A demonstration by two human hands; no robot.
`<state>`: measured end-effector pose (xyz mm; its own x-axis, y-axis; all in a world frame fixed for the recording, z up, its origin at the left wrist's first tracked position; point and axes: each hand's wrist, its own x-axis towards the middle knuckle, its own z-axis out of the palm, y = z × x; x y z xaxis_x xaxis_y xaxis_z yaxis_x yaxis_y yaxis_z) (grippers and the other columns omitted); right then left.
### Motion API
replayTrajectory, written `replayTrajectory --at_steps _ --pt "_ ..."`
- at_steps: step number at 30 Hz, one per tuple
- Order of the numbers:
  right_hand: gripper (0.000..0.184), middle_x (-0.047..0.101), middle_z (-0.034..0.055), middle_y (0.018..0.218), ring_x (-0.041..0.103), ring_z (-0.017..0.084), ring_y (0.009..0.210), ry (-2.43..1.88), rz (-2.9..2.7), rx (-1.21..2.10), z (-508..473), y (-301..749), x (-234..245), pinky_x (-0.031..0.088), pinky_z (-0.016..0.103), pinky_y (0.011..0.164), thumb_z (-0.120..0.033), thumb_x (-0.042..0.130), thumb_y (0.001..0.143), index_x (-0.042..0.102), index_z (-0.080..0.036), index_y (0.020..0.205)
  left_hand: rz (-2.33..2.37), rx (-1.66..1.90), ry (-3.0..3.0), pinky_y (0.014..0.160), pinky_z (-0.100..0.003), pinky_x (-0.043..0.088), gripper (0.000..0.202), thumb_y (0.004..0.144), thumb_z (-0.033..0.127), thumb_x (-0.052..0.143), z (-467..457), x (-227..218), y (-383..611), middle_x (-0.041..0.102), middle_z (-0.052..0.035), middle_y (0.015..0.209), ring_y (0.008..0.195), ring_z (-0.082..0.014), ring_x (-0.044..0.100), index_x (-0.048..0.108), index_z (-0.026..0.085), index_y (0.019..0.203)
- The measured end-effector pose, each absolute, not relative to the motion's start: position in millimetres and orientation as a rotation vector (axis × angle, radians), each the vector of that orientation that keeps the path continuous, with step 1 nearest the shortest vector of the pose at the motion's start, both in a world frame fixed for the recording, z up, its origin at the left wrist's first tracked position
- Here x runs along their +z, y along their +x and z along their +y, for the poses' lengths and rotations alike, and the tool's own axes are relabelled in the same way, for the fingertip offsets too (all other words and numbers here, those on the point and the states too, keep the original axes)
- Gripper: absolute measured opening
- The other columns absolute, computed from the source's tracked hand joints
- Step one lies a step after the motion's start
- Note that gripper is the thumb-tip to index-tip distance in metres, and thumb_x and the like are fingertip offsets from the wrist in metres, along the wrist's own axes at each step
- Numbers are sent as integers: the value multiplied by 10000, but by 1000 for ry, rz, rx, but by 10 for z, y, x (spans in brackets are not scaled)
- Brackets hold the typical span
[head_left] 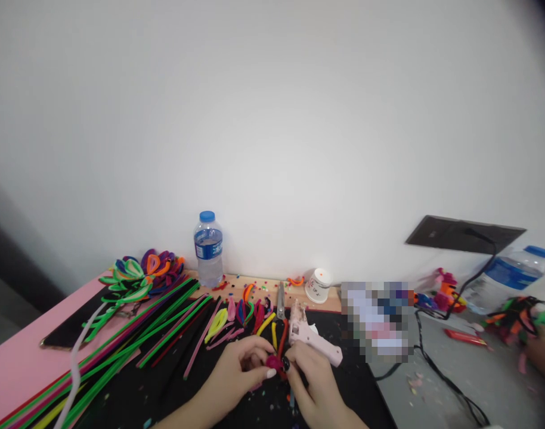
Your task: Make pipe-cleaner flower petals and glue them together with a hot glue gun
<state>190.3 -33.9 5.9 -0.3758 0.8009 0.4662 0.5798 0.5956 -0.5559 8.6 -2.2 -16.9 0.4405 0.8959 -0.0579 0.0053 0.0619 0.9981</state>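
My left hand (245, 364) is closed, with thumb and fingers pinching a small magenta fuzzy piece (273, 361) that looks like coiled pipe cleaner. Fingertips of my right hand (310, 381) meet it from the other side, beside a small dark round spot. Just beyond lie scissors (280, 301) with red and yellow handles, blades toward the wall. A pale pink glue gun (315, 341) rests past my right hand. Bent pipe cleaner pieces, among them a yellow loop (216, 325), lie beyond my left hand on the black mat (165, 387).
Long pipe cleaners (133, 339) and a pipe cleaner flower bunch (141, 274) cover the left side. A water bottle (208, 253) and an upturned paper cup (318, 286) stand by the wall. At right are a black cable (437, 369), a red stick (467, 338) and another person's hand (543, 354).
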Motion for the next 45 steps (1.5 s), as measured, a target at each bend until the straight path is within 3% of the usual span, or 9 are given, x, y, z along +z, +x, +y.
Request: replayTrajectory --at_steps 5,9,17,21,24,29,41,45 --pt "164 529 20 722 497 160 654 -1051 -2124 444 -346 1891 64 348 253 582 -120 319 877 436 -210 806 1057 888 1799 608 -222 421 179 714 119 613 -103 -39 38 637 -1 681 602 -132 549 667 180 873" --pt "152 508 8 672 482 155 611 -1098 -2136 413 -358 1880 53 345 244 554 -132 341 865 398 -211 749 1038 906 1988 647 -222 420 136 762 154 600 -134 21 11 648 -15 713 652 -148 561 676 206 861" --pt "169 521 18 680 496 162 608 -1221 -2048 362 -342 1909 -7 370 245 550 -132 326 883 428 -208 772 1015 918 1715 610 -207 425 247 701 138 653 -105 -73 19 629 11 723 611 -118 546 643 205 938" --pt "172 527 25 691 502 162 598 -1199 -2090 267 -326 1926 -34 373 245 543 -117 320 880 440 -206 795 838 878 1320 464 -180 367 266 743 347 638 -72 -98 62 599 20 674 499 -87 501 585 180 943" --pt "166 521 18 682 497 159 579 -1153 -2138 148 -320 1915 -18 366 241 532 -101 331 868 442 -209 808 797 849 1151 405 -162 292 329 767 461 585 -57 -82 97 541 50 513 402 -67 444 559 158 891" --pt "171 521 6 661 494 152 561 -1100 -2165 68 -323 1884 8 361 235 524 -93 339 864 441 -213 797 754 816 1074 385 -154 247 308 730 430 650 -57 -77 116 583 37 551 386 -48 442 537 156 816" --pt "148 546 17 687 511 158 605 -1181 -2108 318 -356 1886 55 372 241 541 -138 337 863 435 -208 776 778 838 1104 397 -159 284 311 689 415 690 -56 -66 114 570 42 571 416 -52 441 540 157 776" --pt "120 545 8 676 514 161 593 -1240 -2030 395 -358 1898 35 377 252 552 -137 347 855 441 -196 902 819 830 1123 393 -160 291 318 688 428 684 -69 -53 109 547 44 554 414 -52 437 549 146 746"
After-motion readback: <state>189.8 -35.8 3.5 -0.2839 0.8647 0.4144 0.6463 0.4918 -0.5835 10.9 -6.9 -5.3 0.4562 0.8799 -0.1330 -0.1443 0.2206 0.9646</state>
